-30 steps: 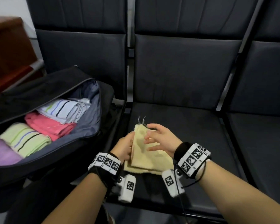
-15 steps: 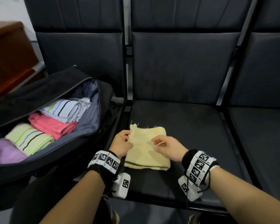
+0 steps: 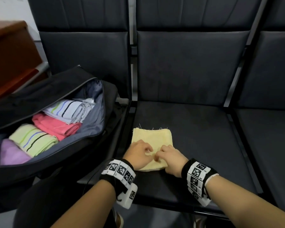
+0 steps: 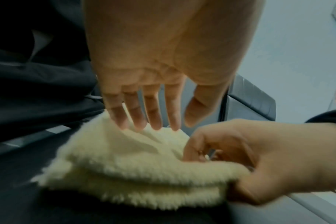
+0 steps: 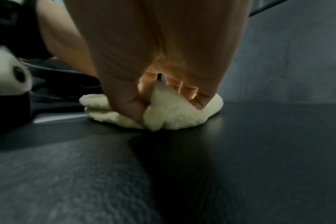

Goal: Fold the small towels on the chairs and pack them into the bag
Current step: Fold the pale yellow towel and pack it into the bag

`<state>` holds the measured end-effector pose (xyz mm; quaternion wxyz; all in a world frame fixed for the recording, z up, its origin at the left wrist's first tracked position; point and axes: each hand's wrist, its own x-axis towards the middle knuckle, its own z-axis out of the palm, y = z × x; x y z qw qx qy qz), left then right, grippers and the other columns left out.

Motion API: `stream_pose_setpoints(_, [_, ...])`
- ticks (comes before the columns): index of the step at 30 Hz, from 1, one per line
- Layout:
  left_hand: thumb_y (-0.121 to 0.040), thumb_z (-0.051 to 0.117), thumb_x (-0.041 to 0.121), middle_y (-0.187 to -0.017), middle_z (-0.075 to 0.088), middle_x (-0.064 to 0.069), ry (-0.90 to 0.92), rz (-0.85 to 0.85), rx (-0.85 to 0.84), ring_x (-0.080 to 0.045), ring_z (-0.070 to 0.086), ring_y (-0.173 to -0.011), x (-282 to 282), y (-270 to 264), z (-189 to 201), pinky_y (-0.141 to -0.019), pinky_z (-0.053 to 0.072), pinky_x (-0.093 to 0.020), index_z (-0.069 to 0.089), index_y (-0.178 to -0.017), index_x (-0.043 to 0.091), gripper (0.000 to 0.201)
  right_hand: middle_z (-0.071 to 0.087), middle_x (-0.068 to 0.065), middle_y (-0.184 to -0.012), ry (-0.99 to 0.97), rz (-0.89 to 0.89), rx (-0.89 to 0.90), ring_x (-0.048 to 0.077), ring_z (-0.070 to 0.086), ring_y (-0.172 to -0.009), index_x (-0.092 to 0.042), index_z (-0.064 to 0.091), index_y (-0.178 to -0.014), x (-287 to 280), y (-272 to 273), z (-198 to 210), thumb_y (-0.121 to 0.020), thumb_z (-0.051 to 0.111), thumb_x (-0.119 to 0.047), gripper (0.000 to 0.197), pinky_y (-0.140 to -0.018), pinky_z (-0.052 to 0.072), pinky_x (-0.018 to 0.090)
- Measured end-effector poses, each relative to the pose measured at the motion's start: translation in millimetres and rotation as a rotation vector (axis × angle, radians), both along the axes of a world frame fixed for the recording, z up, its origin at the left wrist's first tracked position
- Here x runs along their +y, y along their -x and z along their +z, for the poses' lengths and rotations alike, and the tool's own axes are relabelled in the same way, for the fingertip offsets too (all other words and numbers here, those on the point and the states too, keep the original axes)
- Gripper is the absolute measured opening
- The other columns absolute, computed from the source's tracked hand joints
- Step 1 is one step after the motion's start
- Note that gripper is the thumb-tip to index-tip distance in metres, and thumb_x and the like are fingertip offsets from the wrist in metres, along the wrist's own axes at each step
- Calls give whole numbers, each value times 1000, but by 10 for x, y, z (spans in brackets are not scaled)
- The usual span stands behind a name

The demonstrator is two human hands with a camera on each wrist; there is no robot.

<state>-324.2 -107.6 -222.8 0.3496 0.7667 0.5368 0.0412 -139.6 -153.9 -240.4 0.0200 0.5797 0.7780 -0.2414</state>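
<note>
i am looking down over two bare forearms at a row of dark padded chairs [image 3: 184, 132]. a folded pale yellow towel [image 3: 152, 137] lies flat on the middle seat, low and centre in the head view, its frayed edge toward the chair back and its thick folded edge toward me. both hands sit on that near edge, side by side and almost touching. my left hand [image 3: 138, 154], the left grip, has its fingers fairly straight, tips pressing down on the cloth, nothing clasped. my right hand [image 3: 170, 157], the right grip, is closed on the towel, thumb under and fingers over the near right corner, bunching the layers.

the open black bag [image 3: 95, 137] fills the left of the frame, just beside the seat, its mouth facing up. inside lie a white striped towel [image 3: 67, 110], a pink towel [image 3: 56, 125], a green striped towel [image 3: 33, 139] and a purple towel [image 3: 11, 152]. i judge the carry goes left from here; the left hand is nearer the bag.

a brown wooden cabinet [image 3: 11, 51] stands in the upper left against a pale wall.
</note>
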Motion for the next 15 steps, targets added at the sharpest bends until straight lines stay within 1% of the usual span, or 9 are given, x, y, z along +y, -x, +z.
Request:
stream_pose_setpoints(2, [-70, 64, 51, -116, 52, 13, 51, -82, 128, -12, 45, -115, -59, -53, -40, -98, 45, -34, 64, -116, 34, 49, 53, -7, -110, 32, -77, 94, 18, 48, -107, -29, 64, -110, 51, -12, 33, -80, 60, -5, 39, -91, 42, 28])
stream_pose_setpoints(4, [-62, 67, 60, -114, 50, 14, -23, -120, 227, -13, 44, -109, -87, -74, -85, -91, 45, -33, 59, -118, 38, 61, 62, -9, -100, 47, -211, 266, 13, 57, -96, -28, 69, -95, 85, -44, 84, -77, 64, -4, 30, -81, 46, 20])
stream_pose_setpoints(6, [-63, 74, 52, -111, 49, 12, -117, -150, 295, -14, 46, -105, -106, -94, -107, -82, 45, -31, 55, -119, 36, 61, 67, -11, -90, 35, -325, 426, 8, 62, -87, -29, 69, -86, 107, -75, 144, -72, 65, -1, 32, -71, 45, 12])
stream_pose_setpoints(7, [-68, 75, 45, -111, 50, 11, -163, -153, 321, -16, 47, -105, -107, -103, -117, -81, 45, -32, 54, -120, 34, 57, 67, -11, -88, 27, -362, 481, 6, 62, -85, -29, 69, -86, 122, -85, 172, -71, 64, 1, 34, -69, 46, 11])
stream_pose_setpoints(9, [-80, 68, 31, -112, 53, 6, -253, -120, 329, -19, 51, -106, -93, -106, -124, -81, 49, -35, 57, -117, 28, 38, 67, -9, -87, 16, -408, 546, 9, 63, -84, -27, 70, -89, 154, -99, 210, -69, 63, 4, 37, -67, 48, 12])
stream_pose_setpoints(11, [-88, 56, 21, -108, 58, 2, -285, -72, 287, -23, 55, -104, -63, -91, -105, -81, 52, -38, 60, -109, 23, 22, 65, -9, -91, 17, -418, 548, 12, 62, -87, -28, 68, -95, 170, -97, 228, -71, 63, 2, 39, -68, 50, 15])
stream_pose_setpoints(12, [-89, 52, 18, -106, 59, 1, -272, -51, 258, -24, 57, -102, -41, -80, -94, -81, 52, -39, 62, -105, 22, 19, 62, -9, -95, 20, -395, 511, 13, 60, -91, -29, 65, -101, 168, -85, 224, -72, 65, -2, 39, -71, 50, 16])
stream_pose_setpoints(13, [-90, 50, 17, -104, 61, 1, -249, -31, 228, -24, 59, -100, -16, -71, -79, -80, 53, -39, 63, -103, 21, 19, 59, -10, -102, 23, -346, 440, 12, 57, -97, -31, 62, -109, 160, -68, 214, -73, 68, -8, 43, -77, 49, 17])
stream_pose_setpoints(15, [-90, 48, 17, -103, 65, 2, -199, 6, 181, -25, 61, -97, 23, -50, -39, -80, 53, -38, 64, -103, 23, 22, 50, -11, -114, 28, -228, 252, 11, 44, -108, -36, 52, -121, 134, -23, 166, -70, 74, -25, 57, -90, 46, 25])
